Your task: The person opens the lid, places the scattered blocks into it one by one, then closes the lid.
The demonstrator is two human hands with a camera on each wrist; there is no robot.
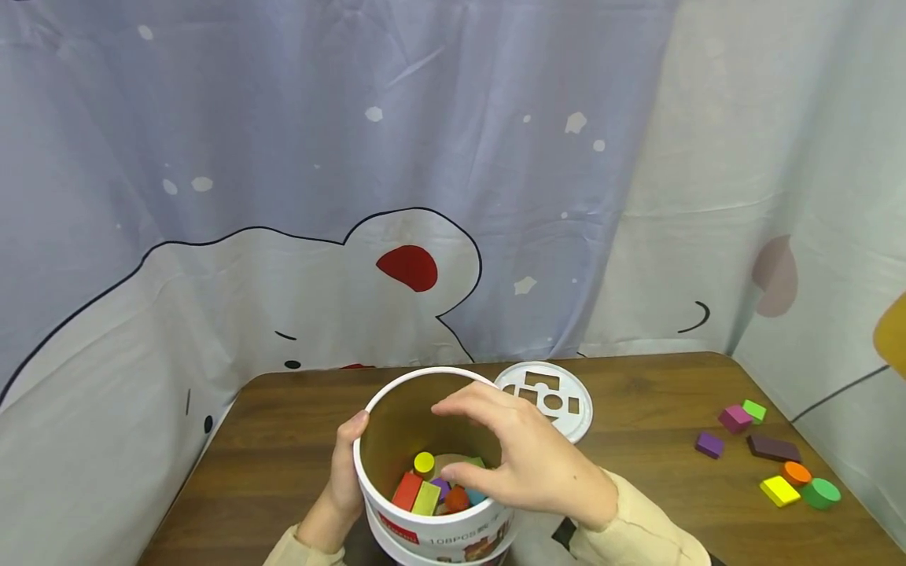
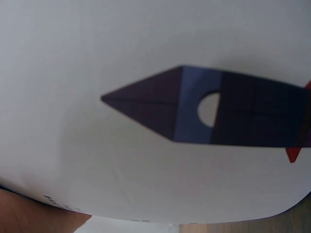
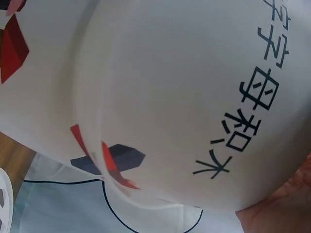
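A white round bucket point(image 1: 425, 531) with printed sides stands at the table's near edge. My left hand point(image 1: 342, 475) grips its left side at the rim. Over the bucket's opening reaches my right hand point(image 1: 531, 464), thumb and fingers spread apart with nothing between them. Inside lie several blocks, among them a red block point(image 1: 406, 492), a yellow-green block point(image 1: 427, 500), a yellow cylinder point(image 1: 424, 464) and an orange block point(image 1: 457, 499). In the left wrist view the bucket wall point(image 2: 121, 170) shows a dark printed rocket shape; the right wrist view shows its wall point(image 3: 170, 97) with black characters.
Behind the bucket lies a white lid point(image 1: 566, 425) with shaped cut-outs. At the table's right lie loose blocks, including a purple block point(image 1: 709, 445), a dark brown block point(image 1: 775, 449), a yellow block point(image 1: 779, 491) and a green cylinder point(image 1: 821, 494). A printed curtain point(image 1: 283, 157) hangs behind.
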